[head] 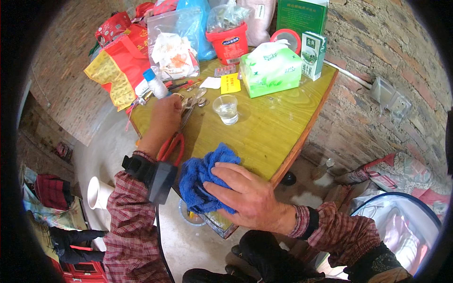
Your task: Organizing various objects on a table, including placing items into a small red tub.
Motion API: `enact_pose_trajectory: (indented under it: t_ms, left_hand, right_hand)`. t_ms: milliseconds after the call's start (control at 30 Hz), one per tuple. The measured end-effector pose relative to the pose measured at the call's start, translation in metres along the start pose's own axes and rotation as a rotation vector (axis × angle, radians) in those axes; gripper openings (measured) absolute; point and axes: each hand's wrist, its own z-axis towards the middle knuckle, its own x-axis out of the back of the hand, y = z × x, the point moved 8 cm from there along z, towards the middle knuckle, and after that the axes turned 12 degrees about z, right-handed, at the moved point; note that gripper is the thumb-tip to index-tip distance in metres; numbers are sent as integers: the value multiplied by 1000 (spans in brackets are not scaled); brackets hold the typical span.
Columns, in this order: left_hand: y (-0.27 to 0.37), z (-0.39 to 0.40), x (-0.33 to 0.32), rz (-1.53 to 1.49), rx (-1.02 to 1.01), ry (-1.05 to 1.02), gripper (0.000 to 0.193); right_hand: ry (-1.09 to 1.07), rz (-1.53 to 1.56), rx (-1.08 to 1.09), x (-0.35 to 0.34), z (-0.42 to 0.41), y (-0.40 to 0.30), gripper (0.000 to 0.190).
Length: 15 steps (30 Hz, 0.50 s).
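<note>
My right hand (pixel 247 198) rests over a bunched blue terry cloth (pixel 203 182) at the near corner of the wooden table (pixel 262 141), fingers spread across it and thumb side below. My left hand (pixel 167 111) is curled at the table's left side, against the lower end of a white bottle with a blue cap (pixel 155 84). Its fingertips are hidden, so any hold is unclear. Red-handled scissors (pixel 172 146) lie beside my left wrist, blades pointing away. Beyond them is a small pile of metal pieces (pixel 201 97). A clear plastic cup (pixel 226 111) holding clear liquid stands at mid-table.
Behind the cup are a yellow card (pixel 230 83), a blister pack (pixel 225 70) and a green tissue box (pixel 272 70). A milk carton (pixel 313 56), red tub (pixel 227 44) and zip bag (pixel 174 49) line the back. A brick wall (pixel 382 53) runs along the right. A white bucket (pixel 99 192) stands on the floor.
</note>
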Motion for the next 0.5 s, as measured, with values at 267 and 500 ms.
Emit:
enact_pose_trajectory:
  t_ms: [267, 500]
  left_hand:
    - [-23, -21, 44, -500, 345, -33, 5]
    - [-7, -50, 66, -726, 526, -67, 5]
  right_hand:
    - [12, 23, 22, -1, -2, -1, 53]
    - [31, -19, 35, -1, -4, -2, 51]
